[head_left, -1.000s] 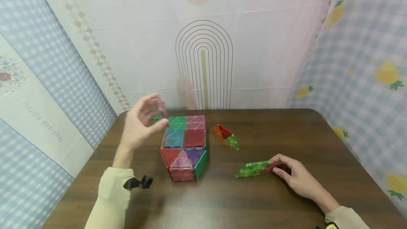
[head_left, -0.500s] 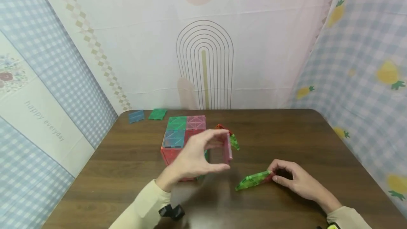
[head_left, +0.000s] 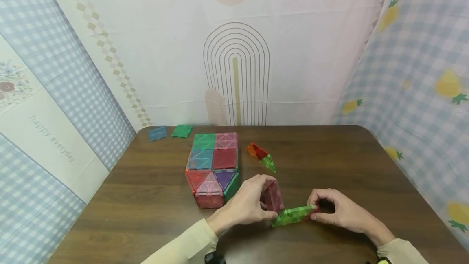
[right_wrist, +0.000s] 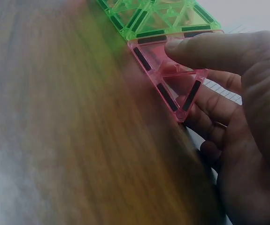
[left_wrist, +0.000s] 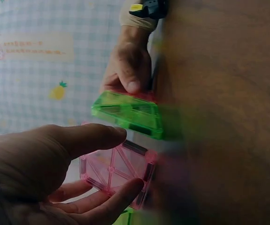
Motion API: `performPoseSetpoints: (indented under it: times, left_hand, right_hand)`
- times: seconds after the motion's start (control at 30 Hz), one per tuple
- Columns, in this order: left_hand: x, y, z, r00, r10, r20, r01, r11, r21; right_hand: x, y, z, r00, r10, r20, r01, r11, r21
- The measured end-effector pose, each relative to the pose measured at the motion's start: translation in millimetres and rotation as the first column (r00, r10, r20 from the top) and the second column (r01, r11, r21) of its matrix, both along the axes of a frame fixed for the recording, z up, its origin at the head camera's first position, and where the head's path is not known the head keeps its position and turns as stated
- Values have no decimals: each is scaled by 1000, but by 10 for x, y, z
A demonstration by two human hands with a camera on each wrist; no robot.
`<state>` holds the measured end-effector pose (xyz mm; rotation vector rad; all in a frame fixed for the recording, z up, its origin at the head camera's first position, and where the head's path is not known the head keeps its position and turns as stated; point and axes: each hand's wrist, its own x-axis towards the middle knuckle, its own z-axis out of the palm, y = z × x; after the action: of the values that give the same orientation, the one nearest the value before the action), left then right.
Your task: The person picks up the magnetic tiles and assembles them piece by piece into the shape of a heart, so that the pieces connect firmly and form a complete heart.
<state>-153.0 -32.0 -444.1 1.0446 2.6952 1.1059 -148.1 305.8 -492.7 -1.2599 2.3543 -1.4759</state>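
My left hand [head_left: 249, 203] holds a pink square magnetic tile [head_left: 272, 196] between thumb and fingers. In the left wrist view this pink tile stands close beside the joined green tiles [left_wrist: 125, 112]; whether they touch is unclear. My right hand [head_left: 342, 211] pinches a pinkish-red triangular tile [right_wrist: 149, 52] at the other end of those green tiles, and its edge joins theirs in the right wrist view. Just left of my hands sits a built block of coloured magnetic tiles [head_left: 224, 159], with squares on top and triangles sloping at the front.
Behind the green tiles lies a small joined strip of orange, red and green tiles [head_left: 260, 154]. A blue tile [head_left: 157, 133] and a green tile [head_left: 182, 130] lie flat at the back left of the wooden table [head_left: 146, 215]. Patterned cloth [head_left: 311, 64] hangs behind.
My left hand has carried the pink tile from the block's back left, rightward and down to the green tiles. My right hand and its joined tiles have shifted slightly nearer to me.
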Motion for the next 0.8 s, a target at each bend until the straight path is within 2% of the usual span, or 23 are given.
performPoseSetpoints:
  times: [0.17, 0.27, 0.37, 0.6, 0.7, 0.8]
  left_hand:
    - [-17, 2, -21, 999, 9, -48, -10, 1000, -25]
    - [-25, 4, -27, 999, 6, -42, -7, 1000, -17]
    - [-29, -1, -39, 1000, 0, -30, -1, 1000, -5]
    - [-21, -26, -54, 998, -49, 47, 47, 998, 49]
    - [-27, -25, -60, 996, -68, 53, 66, 997, 49]
    - [-27, -24, -58, 996, -74, 49, 72, 996, 43]
  right_hand:
    - [9, 2, 30, 998, -39, -59, 43, 997, 58]
    - [28, -1, 51, 993, -80, -81, 88, 991, 100]
    - [44, -9, 59, 992, -88, -89, 98, 989, 112]
    - [65, -11, 45, 990, -117, -82, 127, 983, 135]
    - [66, -8, 49, 989, -126, -80, 136, 981, 137]
    - [66, -9, 52, 993, -98, -62, 105, 986, 126]
